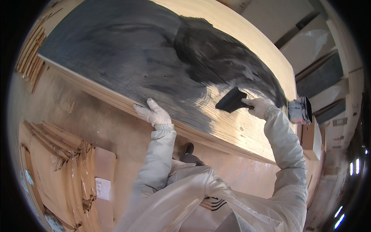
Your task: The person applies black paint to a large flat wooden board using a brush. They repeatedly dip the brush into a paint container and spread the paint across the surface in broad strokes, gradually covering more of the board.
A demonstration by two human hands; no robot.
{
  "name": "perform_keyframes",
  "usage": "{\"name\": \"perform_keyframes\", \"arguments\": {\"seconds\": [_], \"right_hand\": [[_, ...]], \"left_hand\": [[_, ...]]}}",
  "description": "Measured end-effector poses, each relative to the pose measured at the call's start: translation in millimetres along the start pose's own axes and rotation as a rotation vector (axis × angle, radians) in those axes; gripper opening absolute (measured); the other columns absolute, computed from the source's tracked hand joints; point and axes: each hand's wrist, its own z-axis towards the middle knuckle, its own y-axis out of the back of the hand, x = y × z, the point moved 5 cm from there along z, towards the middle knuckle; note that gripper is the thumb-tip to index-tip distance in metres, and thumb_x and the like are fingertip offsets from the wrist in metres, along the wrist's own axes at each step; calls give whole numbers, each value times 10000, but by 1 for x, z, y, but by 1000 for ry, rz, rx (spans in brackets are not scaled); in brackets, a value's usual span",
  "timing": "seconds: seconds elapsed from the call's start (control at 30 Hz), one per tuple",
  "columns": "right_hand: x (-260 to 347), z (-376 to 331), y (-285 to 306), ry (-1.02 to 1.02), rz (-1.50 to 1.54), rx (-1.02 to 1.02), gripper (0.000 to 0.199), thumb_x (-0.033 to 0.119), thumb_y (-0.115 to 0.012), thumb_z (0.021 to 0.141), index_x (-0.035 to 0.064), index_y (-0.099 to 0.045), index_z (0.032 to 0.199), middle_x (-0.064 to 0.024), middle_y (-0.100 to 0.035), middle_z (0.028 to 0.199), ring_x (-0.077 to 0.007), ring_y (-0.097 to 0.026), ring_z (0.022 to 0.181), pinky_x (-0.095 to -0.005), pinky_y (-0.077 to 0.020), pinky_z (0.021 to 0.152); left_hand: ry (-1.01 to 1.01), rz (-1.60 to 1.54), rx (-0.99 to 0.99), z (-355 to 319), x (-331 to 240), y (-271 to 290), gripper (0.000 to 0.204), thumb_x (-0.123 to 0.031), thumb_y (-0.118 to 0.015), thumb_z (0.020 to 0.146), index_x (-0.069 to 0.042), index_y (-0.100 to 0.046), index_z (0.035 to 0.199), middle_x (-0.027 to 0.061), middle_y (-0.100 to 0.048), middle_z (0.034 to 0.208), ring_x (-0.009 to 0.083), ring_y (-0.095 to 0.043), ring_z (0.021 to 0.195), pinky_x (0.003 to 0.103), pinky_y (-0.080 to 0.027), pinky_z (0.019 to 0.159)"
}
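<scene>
Black coating (220, 52) covers most of the board (241, 131), its far margin and near-right stretch bare, the right hand (259, 107) gripping a spreader (230, 100) over the latter, the left hand's (156, 115) fingers splayed, empty, at the near edge.

Nothing reads clearly from here. Well to the left of where the right hand (259, 108) grips the black spreader (230, 101), and nearer the person's body, a white paper label (103, 188) sits on the cardboard (103, 164), its dark handwritten-looking marks too blurred for me to make out. Closer to the body than that grip, and slightly left, the shirt (197, 217) shows dark curved stripes (218, 205) with a few small marks just above, too small to tell as letters.
</scene>
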Motion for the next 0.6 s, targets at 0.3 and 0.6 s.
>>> {"name": "perform_keyframes", "arguments": {"seconds": [0.3, 0.6], "right_hand": [[62, 6, 29, 92, 105, -35, 577, 193, -540, 973, 364, -548, 1524, -134, -711, 1336, -320, -675, 1243, -409, -531, 1061], [86, 7, 60, 99, -70, 108, 600, 169, -527, 966, 255, -520, 1560, -132, -659, 1434, -314, -631, 1329, -428, -514, 1093]], "left_hand": [[26, -355, 247, 8, 6, 32, 794, -449, -494, 1096, 22, -189, 1658, 244, -283, 1684, 370, -377, 1516, 418, -296, 1266], [170, 82, 131, 38, 284, 164, 625, -411, -487, 1107, 45, -463, 1533, 256, -499, 1567, 355, -489, 1439, 390, -381, 1197]]}}
